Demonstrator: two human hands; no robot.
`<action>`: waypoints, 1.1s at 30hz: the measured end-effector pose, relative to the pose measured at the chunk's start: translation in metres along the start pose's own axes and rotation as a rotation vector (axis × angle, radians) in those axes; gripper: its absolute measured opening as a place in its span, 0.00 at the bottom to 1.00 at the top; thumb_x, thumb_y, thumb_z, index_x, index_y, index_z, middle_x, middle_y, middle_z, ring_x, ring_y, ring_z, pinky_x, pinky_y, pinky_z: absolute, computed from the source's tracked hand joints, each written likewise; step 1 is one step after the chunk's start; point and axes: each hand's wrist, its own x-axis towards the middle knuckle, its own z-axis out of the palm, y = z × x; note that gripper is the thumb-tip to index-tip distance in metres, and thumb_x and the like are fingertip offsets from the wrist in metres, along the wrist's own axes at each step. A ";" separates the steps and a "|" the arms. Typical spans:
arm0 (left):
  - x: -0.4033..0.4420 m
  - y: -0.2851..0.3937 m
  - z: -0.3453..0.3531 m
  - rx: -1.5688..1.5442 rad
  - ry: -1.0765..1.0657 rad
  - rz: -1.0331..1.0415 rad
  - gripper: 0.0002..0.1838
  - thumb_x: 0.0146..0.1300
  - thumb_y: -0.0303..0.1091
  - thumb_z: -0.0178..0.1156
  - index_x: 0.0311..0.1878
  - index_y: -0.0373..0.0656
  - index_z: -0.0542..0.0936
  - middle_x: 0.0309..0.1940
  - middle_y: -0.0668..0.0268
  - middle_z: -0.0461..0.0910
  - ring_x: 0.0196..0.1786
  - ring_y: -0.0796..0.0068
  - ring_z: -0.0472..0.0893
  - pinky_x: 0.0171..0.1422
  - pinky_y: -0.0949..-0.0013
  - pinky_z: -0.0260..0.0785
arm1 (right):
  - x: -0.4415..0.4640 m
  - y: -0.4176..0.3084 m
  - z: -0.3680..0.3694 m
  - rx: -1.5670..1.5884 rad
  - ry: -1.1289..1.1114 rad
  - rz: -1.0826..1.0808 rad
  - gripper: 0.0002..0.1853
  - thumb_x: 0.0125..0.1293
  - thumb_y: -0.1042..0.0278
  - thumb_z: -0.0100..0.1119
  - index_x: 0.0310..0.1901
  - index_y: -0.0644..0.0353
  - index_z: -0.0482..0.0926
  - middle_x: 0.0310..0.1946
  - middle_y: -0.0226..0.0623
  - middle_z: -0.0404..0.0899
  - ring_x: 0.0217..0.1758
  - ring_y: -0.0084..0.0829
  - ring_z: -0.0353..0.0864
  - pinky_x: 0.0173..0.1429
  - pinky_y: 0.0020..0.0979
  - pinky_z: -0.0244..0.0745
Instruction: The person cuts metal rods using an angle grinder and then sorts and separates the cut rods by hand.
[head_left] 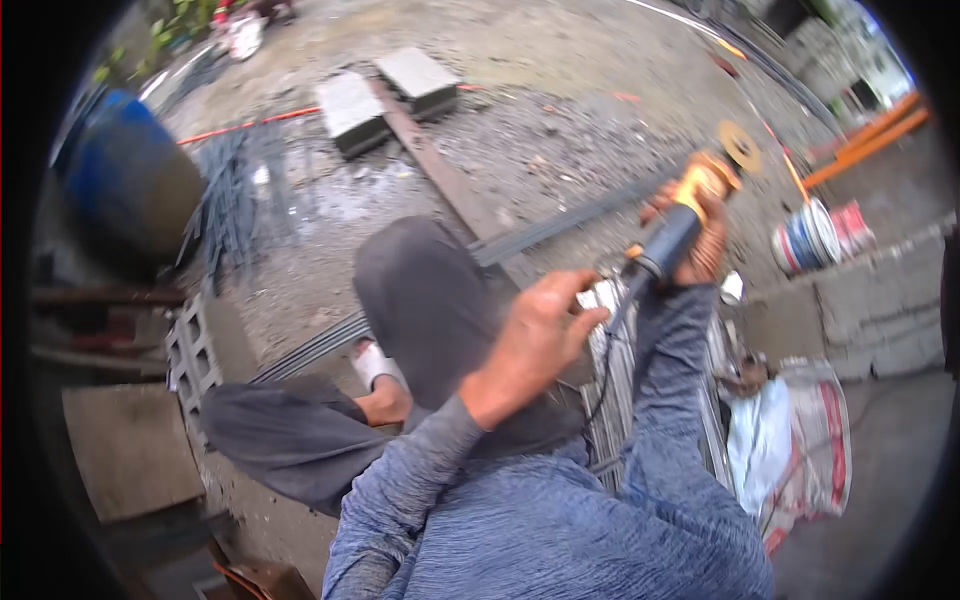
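My right hand [708,240] grips a yellow and dark grey angle grinder [672,238], raised at the right. The grinder's tan cutting disc [740,147] points up and away from me. A thin black cord [606,370] hangs from its rear end. To the left of the grinder, my left hand [540,330] is in the air above my knee. Its thumb and forefinger are apart, and nothing shows between them; the other fingers are partly hidden. Below and beyond the hands, a bundle of long grey metal bars [570,220] crosses the ground by my leg.
Two concrete blocks [355,108] lie ahead beside a rusty flat bar [430,160]. Cut metal strips [228,200] are heaped near a blue drum [125,170]. A bucket [806,238] and a sack [820,430] stand right. A hollow block [190,350] sits left.
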 end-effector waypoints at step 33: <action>-0.051 0.038 0.015 0.361 -0.077 0.555 0.22 0.60 0.33 0.71 0.59 0.45 0.82 0.46 0.65 0.84 0.45 0.71 0.83 0.52 0.64 0.74 | -0.041 0.078 0.023 1.141 -1.126 0.351 0.20 0.67 0.70 0.71 0.50 0.60 0.68 0.28 0.38 0.82 0.29 0.33 0.86 0.34 0.38 0.84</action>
